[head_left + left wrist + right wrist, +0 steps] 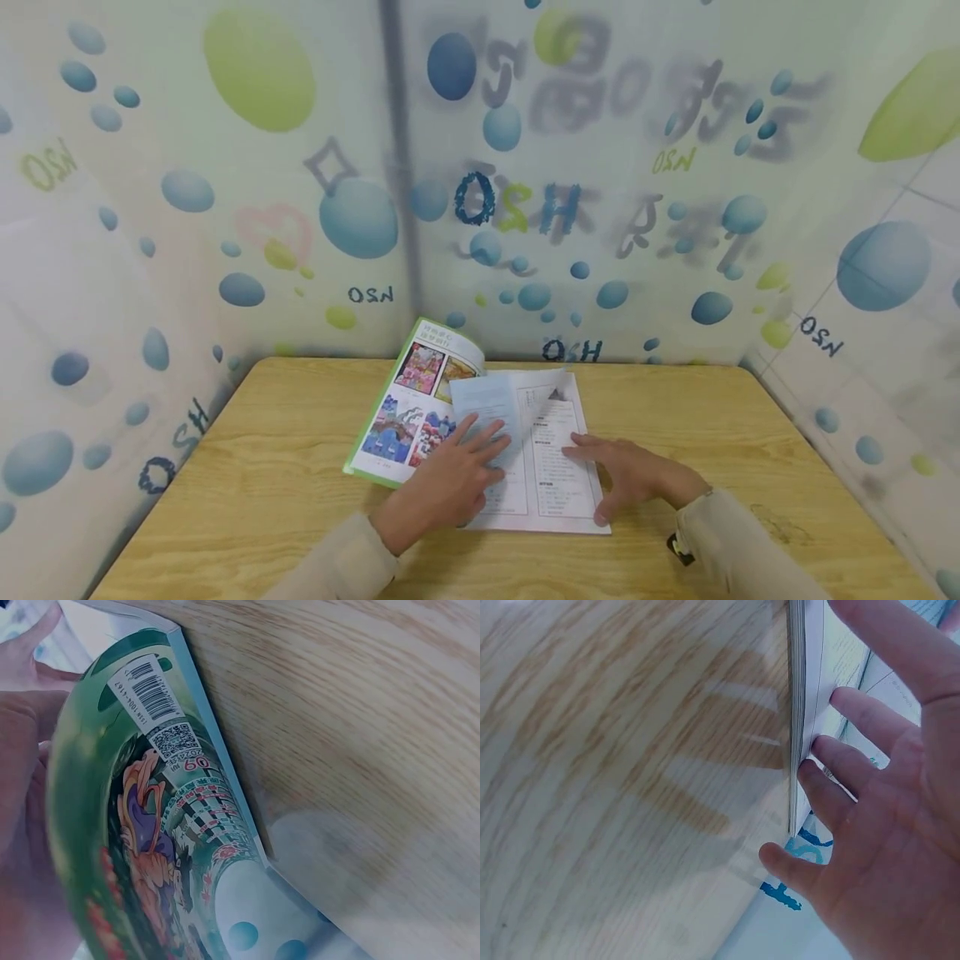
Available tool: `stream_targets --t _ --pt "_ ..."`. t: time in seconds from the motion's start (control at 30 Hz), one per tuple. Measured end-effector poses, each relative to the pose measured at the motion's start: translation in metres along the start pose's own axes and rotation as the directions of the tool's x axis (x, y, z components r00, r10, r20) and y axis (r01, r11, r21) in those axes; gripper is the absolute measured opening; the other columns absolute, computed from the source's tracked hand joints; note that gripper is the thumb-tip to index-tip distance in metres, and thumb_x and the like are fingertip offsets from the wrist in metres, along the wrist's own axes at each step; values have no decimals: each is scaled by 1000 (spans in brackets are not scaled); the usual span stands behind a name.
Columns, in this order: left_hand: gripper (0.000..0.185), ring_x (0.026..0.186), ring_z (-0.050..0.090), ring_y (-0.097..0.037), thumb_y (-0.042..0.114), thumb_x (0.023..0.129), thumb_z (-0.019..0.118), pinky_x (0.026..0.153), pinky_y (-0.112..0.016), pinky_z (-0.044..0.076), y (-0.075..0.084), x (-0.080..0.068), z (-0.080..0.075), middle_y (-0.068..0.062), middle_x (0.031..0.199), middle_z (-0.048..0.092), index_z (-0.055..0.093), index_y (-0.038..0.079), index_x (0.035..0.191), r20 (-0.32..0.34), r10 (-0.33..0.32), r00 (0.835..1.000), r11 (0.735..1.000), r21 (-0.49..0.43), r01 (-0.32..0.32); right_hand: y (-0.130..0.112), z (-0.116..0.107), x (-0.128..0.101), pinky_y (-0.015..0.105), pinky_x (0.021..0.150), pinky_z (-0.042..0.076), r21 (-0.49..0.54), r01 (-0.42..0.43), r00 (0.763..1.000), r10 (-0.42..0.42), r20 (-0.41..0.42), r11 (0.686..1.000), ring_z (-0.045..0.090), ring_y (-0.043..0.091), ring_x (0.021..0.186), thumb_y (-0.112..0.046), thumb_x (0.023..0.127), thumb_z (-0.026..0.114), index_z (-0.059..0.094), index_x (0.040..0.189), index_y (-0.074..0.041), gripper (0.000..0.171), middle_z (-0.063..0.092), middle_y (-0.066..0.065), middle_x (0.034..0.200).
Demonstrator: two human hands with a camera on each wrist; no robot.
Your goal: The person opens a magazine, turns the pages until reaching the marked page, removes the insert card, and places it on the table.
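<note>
An open magazine (558,483) lies on the wooden table (262,467). Its left page (408,408) shows colourful pictures and its right page carries printed text. My left hand (450,483) rests with spread fingers near the spine, and a loose page (487,404) curls up over its fingertips. My right hand (630,475) lies flat on the right page, fingers straight. The left wrist view shows the bent green cover (150,825) with a barcode (146,690) beside my left hand (19,750). In the right wrist view my right hand (885,825) has its fingertips at the page edges (796,712).
Panels (600,208) printed with blue and green bubbles wall in the table at the back and on both sides. Bare wood (750,433) surrounds the magazine on the left, right and front. A beige sleeve (735,542) covers each forearm.
</note>
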State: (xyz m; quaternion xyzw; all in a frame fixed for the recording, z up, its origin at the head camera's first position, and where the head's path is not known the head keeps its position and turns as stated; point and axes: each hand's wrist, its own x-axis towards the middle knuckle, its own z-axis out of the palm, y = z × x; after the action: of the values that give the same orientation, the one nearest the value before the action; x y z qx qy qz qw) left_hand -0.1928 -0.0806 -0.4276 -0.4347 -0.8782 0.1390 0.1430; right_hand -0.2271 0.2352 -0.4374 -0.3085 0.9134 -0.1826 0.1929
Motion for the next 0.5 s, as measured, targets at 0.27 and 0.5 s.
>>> stream_targets --t 0.27,0.5 --pt "41 142 39 -25 55 84 67 118 -50 21 1 4 0 -1 142 57 76 20 103 3 -60 998 998 36 60 -3 -1 0 71 109 19 -8 -25 1000 25 0 1000 29 42 144 -44 68 89 44 150 -10 99 31 17 159" --pt "49 140 42 -25 45 80 77 117 -49 26 1 4 -1 -3 142 56 68 19 120 56 -83 995 996 -26 84 -7 -2 -1 71 109 20 -3 -37 999 37 0 999 31 41 144 -41 67 90 47 149 -10 97 33 17 158"
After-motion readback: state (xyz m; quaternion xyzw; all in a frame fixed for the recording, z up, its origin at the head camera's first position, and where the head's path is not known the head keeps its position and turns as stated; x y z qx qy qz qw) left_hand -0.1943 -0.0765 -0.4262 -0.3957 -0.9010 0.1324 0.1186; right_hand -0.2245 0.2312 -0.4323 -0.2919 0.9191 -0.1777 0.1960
